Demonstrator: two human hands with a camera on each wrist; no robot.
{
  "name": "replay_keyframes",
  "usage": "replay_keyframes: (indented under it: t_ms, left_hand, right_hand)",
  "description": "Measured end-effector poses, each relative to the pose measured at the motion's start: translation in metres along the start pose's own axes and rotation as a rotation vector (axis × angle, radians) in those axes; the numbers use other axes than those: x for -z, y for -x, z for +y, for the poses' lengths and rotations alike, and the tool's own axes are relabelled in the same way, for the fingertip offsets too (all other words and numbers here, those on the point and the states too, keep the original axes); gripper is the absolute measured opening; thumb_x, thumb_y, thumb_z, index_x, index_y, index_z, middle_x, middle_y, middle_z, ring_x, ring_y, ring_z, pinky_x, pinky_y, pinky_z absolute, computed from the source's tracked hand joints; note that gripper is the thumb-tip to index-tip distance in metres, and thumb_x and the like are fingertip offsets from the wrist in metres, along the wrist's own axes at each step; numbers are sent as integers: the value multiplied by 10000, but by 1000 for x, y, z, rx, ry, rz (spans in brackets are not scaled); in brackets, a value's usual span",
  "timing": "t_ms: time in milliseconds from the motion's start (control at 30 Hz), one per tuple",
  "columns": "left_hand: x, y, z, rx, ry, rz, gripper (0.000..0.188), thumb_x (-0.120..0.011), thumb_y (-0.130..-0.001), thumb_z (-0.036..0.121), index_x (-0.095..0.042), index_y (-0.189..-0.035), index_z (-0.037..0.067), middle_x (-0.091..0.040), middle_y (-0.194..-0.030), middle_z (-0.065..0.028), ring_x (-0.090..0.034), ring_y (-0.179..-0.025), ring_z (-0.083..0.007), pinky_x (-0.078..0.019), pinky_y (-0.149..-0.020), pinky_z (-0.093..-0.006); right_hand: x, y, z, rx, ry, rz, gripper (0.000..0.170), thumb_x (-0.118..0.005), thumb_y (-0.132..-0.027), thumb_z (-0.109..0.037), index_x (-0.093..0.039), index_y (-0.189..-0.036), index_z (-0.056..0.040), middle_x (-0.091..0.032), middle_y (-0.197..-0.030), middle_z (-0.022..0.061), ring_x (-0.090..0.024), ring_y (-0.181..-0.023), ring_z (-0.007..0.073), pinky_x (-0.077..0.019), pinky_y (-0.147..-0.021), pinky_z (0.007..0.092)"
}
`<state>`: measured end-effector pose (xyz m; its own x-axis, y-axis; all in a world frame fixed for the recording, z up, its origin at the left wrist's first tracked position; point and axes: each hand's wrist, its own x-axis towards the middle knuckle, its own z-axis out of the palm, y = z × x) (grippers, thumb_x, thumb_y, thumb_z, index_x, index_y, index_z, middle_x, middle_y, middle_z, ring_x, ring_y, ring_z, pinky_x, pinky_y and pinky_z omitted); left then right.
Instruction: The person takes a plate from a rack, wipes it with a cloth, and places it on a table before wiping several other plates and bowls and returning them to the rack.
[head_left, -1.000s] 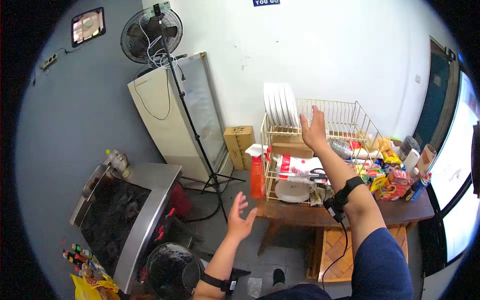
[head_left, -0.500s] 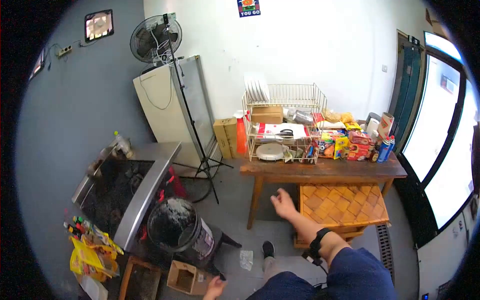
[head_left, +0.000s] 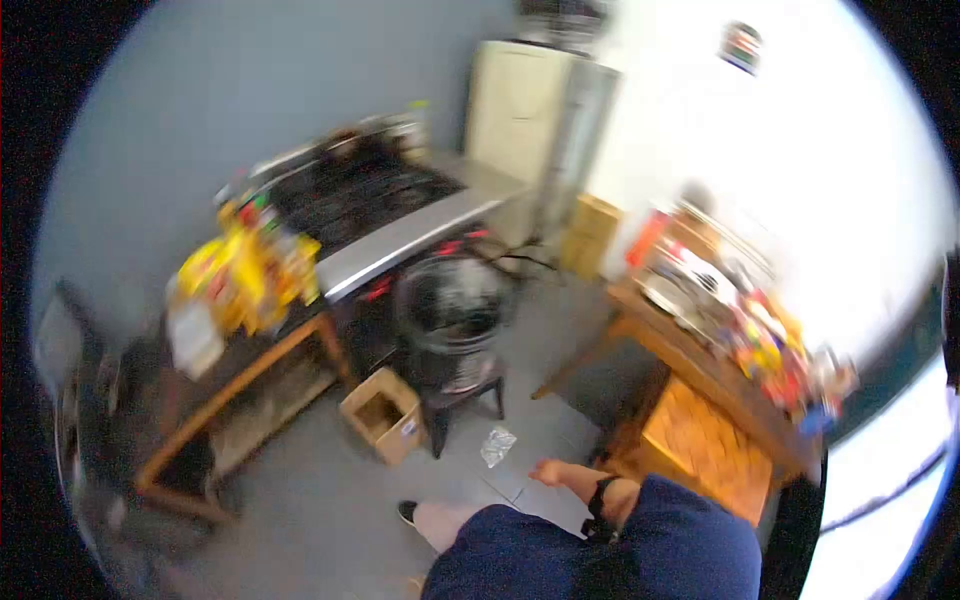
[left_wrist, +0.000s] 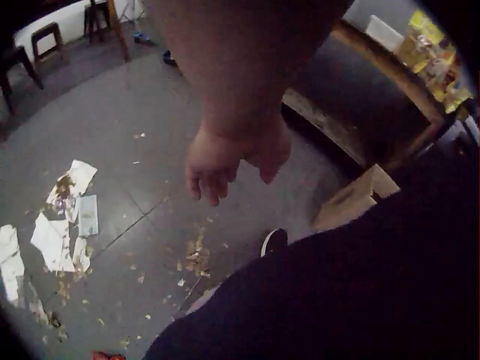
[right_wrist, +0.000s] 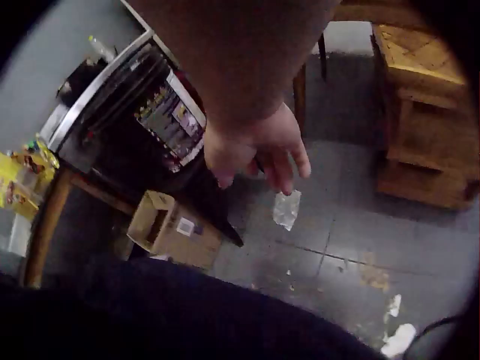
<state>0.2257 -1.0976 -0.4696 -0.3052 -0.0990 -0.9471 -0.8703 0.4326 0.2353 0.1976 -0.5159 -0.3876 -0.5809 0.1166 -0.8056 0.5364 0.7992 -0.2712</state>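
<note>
Your left hand (left_wrist: 238, 157) hangs loose over the littered floor (left_wrist: 150, 169). Your right hand (right_wrist: 255, 150), equally relaxed, hangs near a seemingly plastic wrapper (right_wrist: 286, 211).

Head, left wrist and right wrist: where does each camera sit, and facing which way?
Head: on the head, facing forward and down at stove and table; right hand, dark clothing, shoe show.
Left wrist: on that wrist, facing littered floor; left hand, clothing, shoe show.
Right wrist: on that wrist, facing cardboard box; right hand, clothing show.
Head and right wrist share the shiny scrap.
</note>
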Motion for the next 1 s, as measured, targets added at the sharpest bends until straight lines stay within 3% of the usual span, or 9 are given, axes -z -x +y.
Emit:
replay_keyframes:
  t_ms: [67, 133, 200, 267, 300, 367, 600, 933, 1000]
  left_hand:
    - [-20, -45, -72, -275, -209, 43, 440, -525, -745, 298, -424, -1153, 168, -494, -1051, -159, -461, -981, -201, -372, -826, -343]
    - [-39, -84, -113, -775, -945, 538, 285, -378, -794, 256, -558, -993, 159, -600, -818, -131, -577, -723, -246, -452, -671, -392]
    - [-36, -80, -137, -739, -808, 518, 259, -353, -800, 245, -594, -869, 179, -601, -783, -96, -572, -688, -254, -437, -645, -413]
    - [-56, -102, -153, -517, -705, 635, 267, -382, -798, 288, -601, -794, 135, -594, -751, -104, -560, -692, -279, -427, -685, -421]
    - [-24, 9, -85, -14, 15, 402, 309, -457, -766, 337, -593, -900, 95, -592, -829, -143, -552, -782, -308, -413, -753, -387]
    - [-31, -15, -116, -149, -289, 581, 470, -540, -706, 374, -538, -1009, 13, -568, -941, -183, -533, -888, -320, -409, -796, -337]
    - [10, 91, -38, 236, 957, 680, 558, -603, -681, 354, -480, -1076, -22, -551, -992, -196, -530, -938, -269, -406, -814, -319]
    - [-76, 76, -118, 251, 496, 733, 436, -483, -769, 330, -488, -1092, 37, -496, -1081, -197, -479, -997, -321, -367, -864, -344]
    - [-113, 41, -139, 629, 740, 578, 364, -420, -783, 272, -507, -1091, 97, -508, -1078, -167, -481, -996, -309, -352, -884, -354]
  right_hand:
    - [-15, -47, 27, 51, 232, -159, 439, -414, -785, -451, -516, -917, -45, -536, -642, 103, -544, -615, 260, -441, -539, 378]
    - [-3, -60, 34, 30, 170, -314, 429, -429, -778, -459, -515, -934, -69, -544, -683, 86, -547, -643, 244, -437, -561, 394]
    - [21, -81, 34, -89, -82, -441, 422, -445, -771, -468, -513, -951, -92, -551, -724, 69, -549, -670, 229, -432, -583, 410]
    - [49, -121, 22, -217, -392, -541, 417, -460, -765, -476, -511, -967, -116, -559, -764, 52, -551, -697, 214, -428, -605, 426]
    - [61, -147, 7, -263, -497, -558, 415, -468, -762, -480, -511, -976, -128, -563, -785, 43, -553, -711, 207, -426, -616, 434]
    - [67, -192, -40, -232, -470, -484, 419, -467, -764, -484, -503, -1009, -146, -566, -813, 31, -555, -727, 198, -425, -615, 437]
    - [62, -227, -378, 302, 394, -307, 292, -482, -786, -301, -493, -1026, -136, -564, -760, 57, -550, -575, 170, -420, -457, 336]
    - [-112, -205, -657, 727, 893, -341, 303, -554, -768, -227, -507, -1011, -52, -565, -834, 71, -528, -701, 147, -436, -610, 289]
    - [-170, -191, -709, 1002, 1007, -382, 352, -559, -766, -227, -482, -1053, -39, -559, -868, 78, -530, -717, 153, -441, -621, 287]
